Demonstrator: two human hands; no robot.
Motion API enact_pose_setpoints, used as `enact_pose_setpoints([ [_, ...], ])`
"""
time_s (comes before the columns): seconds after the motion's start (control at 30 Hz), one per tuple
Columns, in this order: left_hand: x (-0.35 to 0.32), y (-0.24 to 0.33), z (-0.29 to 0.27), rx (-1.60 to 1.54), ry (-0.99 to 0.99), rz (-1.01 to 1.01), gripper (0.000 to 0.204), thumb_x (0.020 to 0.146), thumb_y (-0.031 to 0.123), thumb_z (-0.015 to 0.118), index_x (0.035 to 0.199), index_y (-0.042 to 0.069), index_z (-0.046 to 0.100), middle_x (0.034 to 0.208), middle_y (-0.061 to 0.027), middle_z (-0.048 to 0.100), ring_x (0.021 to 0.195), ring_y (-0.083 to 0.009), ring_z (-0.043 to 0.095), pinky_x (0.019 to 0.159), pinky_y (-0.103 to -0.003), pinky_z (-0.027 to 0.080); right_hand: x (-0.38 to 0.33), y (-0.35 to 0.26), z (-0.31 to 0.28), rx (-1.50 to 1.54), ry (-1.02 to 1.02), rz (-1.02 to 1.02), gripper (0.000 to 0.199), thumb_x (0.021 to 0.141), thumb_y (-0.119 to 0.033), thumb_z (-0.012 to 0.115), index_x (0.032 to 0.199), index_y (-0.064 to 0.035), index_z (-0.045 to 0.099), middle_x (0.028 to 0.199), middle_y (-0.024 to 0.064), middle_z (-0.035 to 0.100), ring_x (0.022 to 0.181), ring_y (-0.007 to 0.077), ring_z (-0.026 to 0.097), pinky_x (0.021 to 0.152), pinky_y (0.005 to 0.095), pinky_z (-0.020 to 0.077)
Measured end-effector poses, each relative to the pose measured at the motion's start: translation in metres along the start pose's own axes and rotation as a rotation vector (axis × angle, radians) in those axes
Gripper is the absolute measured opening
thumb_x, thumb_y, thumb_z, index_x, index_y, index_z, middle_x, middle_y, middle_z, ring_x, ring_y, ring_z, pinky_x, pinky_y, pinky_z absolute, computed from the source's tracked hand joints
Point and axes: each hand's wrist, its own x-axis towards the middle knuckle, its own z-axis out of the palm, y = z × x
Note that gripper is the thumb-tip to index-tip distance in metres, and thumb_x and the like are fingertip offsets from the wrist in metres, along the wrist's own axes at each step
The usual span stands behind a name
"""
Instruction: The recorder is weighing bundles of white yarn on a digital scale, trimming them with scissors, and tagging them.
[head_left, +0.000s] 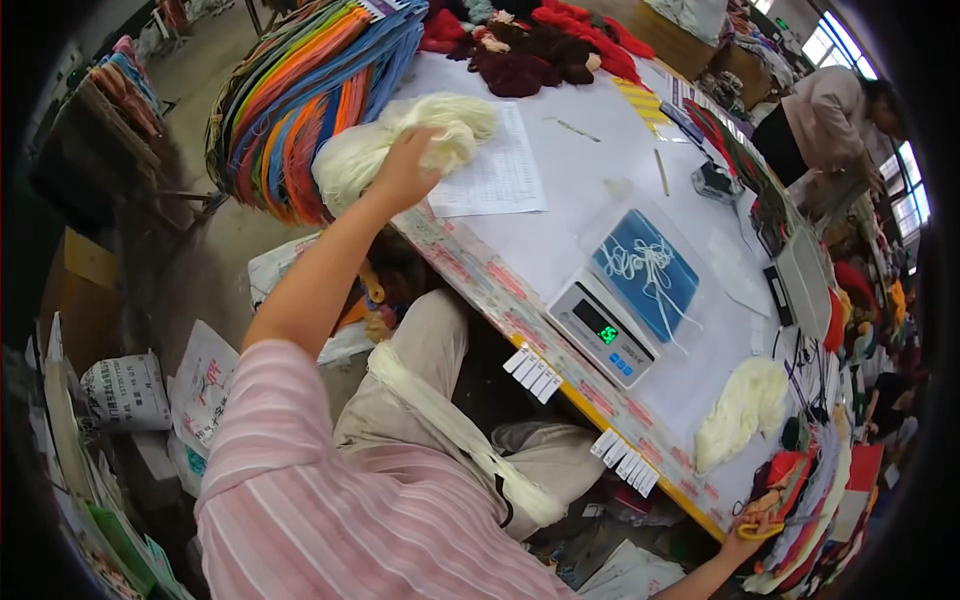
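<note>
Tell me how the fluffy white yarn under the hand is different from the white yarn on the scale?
The yarn bundle under the left hand is a thick, fluffy heap on the table; the yarn on the scale is only a few thin, loose strands. The bundle lies beside a paper sheet; the strands lie on a blue tray. Both are whitish.

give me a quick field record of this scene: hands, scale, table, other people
left hand: gripping a cream yarn bundle at the table's far-left end
right hand: on yellow scissors at the table edge
scale: digital scale with a blue pan, white strands on it, display lit
table: white table, printed sheet, second cream bundle
beside table: coloured cord hanks
other people: one person standing at the far side
</note>
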Motion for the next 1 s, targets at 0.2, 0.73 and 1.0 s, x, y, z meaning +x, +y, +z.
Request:
enact_pose_setpoints([
  [0.2,0.084,-0.070,0.051,0.314,0.172,-0.961,0.069,0.074,0.057,0.062,0.127,0.013,0.054,0.140,-0.0143,0.039,0.133,-0.0322,0.029,0.105,-0.050,0.025,-0.143,-0.002,0.080,-0.013,-0.034,-0.042,0.023,0.090,-0.012,0.057,0.111,-0.0109,0.049,0.078,-0.0029,0.047,0.063,0.0057,0.043,0.055,0.0194,0.0371],
  [0.73,0.174,-0.029,-0.187,-0.853,-0.079,-0.266,0.024,0.086,0.018,0.058,0.106,0.004,0.060,0.092,-0.0065,0.064,0.074,-0.0148,0.062,0.065,-0.030,0.052,-0.252,0.070,0.350,-0.180,-0.589,-0.068,0.025,0.079,-0.015,0.062,0.098,-0.0056,0.050,0.072,0.0014,0.046,0.055,0.0097,0.042,0.052,0.0224,0.0379],
  [1.0,0.117,0.144,-0.335,-0.970,-0.346,-0.196,0.019,0.088,0.016,0.055,0.097,0.001,0.064,0.085,-0.0069,0.067,0.071,-0.0147,0.066,0.065,-0.032,0.054,-0.324,0.082,0.611,0.169,-1.307,-0.301,0.078,0.066,-0.022,0.084,0.122,-0.0039,0.032,0.145,0.0245,0.027,0.137,0.0332,0.026,0.113,0.0449,0.0189],
])
